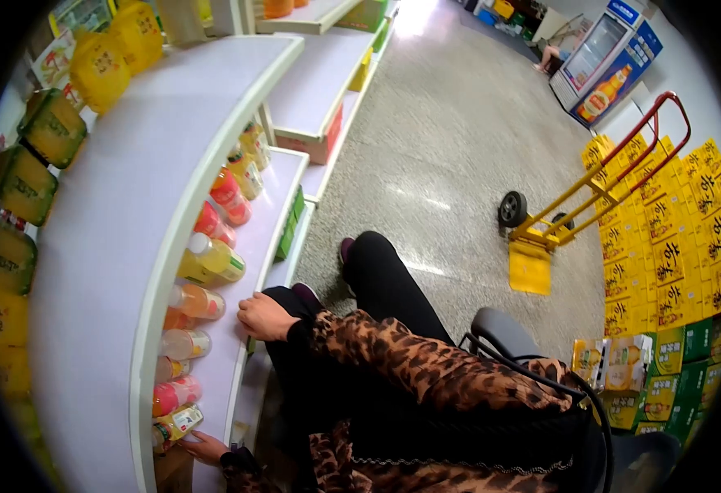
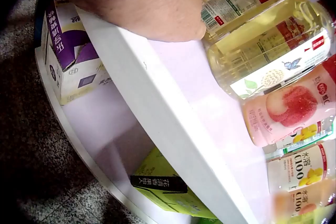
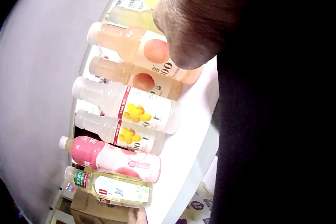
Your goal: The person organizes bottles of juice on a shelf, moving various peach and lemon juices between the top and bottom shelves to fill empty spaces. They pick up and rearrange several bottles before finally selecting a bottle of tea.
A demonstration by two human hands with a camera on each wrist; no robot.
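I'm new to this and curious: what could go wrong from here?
The left hand is right beside the clear bottle of pale yellow drink; a bump might tip it into the pink peach-drink bottle next to it. The right hand, by the white shelf edge, might brush other bottles.

Bottles (image 3: 149, 108) (closely lined) obstruct the shelf (image 3: 181, 150).
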